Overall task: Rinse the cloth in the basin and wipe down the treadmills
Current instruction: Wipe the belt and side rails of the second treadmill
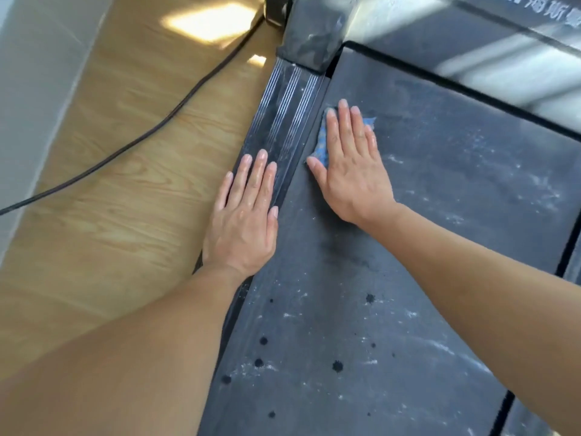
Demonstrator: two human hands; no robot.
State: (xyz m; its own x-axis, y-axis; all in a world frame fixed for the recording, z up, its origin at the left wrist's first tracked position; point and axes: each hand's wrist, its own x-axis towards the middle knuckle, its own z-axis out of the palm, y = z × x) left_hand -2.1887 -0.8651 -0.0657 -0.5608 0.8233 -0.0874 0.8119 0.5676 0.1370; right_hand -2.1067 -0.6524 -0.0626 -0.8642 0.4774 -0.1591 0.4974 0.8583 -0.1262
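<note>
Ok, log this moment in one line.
stage: wiping | right hand: flat on blue cloth on treadmill belt | left hand: flat on side rail | belt: dusty, dark spots

At one o'clock, white lettering stood on the grey front cover of the treadmill: Chinese characters 海斯, a third cut off at the edge; the blurred Latin letters before them were unreadable.

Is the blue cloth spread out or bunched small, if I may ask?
Bunched small: the cloth peeks out only around the flat right hand.

wood floor — sunlit patch | black cable across it | grey wall
</note>
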